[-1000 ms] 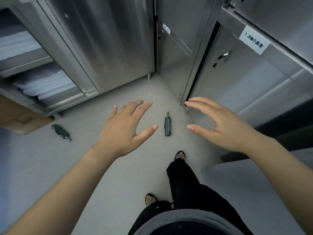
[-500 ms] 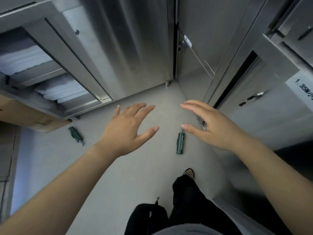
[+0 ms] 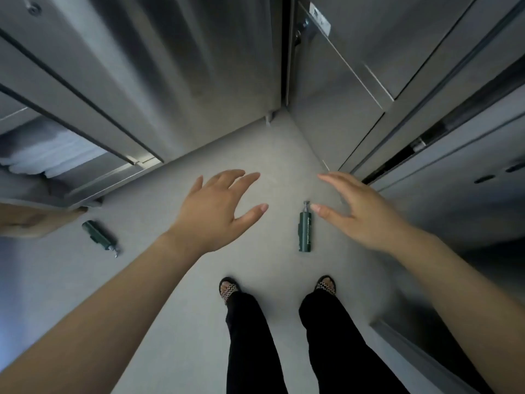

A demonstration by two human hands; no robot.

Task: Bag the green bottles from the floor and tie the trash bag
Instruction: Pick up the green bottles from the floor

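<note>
Bare and holding nothing, the right hand (image 3: 366, 214) reaches forward with its fingers spread and relaxed, the thumb tip just beside the pump top of a slim dark green plastic bottle (image 3: 304, 232) in the view. That bottle lies flat on the pale grey floor (image 3: 159, 280), ahead of the right foot in a woven sandal (image 3: 326, 285). The left hand (image 3: 216, 214) is likewise released, fingers splayed, hovering above the floor. A second dark green pump bottle (image 3: 100, 237) lies well apart to the left, near a brown cardboard box (image 3: 34, 220). Brushed stainless steel cabinets (image 3: 176, 69) line the corner; folded white linen (image 3: 48, 155) fills an open shelf on the left. Black trousers (image 3: 250, 336) cover both legs.
</note>
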